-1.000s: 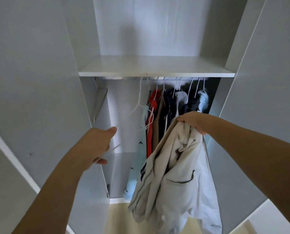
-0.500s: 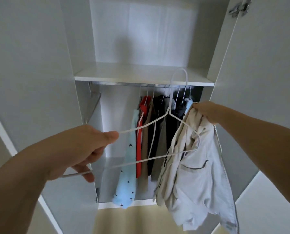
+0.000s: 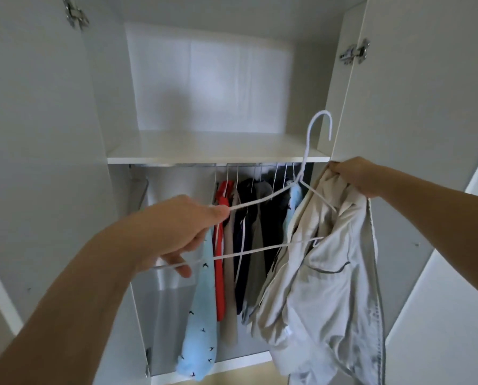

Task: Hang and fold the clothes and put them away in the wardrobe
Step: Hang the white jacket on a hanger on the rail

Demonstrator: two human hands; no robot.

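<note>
Holding a thin white wire hanger (image 3: 263,215) by its left end, the left hand (image 3: 176,232) is shown nearest the camera, fingers curled round the shoulder wire and the bottom bar. The hanger's long axis runs from that hand rightward and slightly away, its right end lying against or just inside the crumpled pale beige zip jacket (image 3: 324,273). The jacket is gripped at its top edge by the right hand (image 3: 354,176), fingers closed on bunched cloth, and hangs free below, in front of the open white wardrobe (image 3: 218,151). The right hand is therefore the nearer one to the garment's opening; threading is judged to require the hanger's far end to be fed into it. Beyond, a row of hung clothes (image 3: 246,218) is seen beneath the shelf.
</note>
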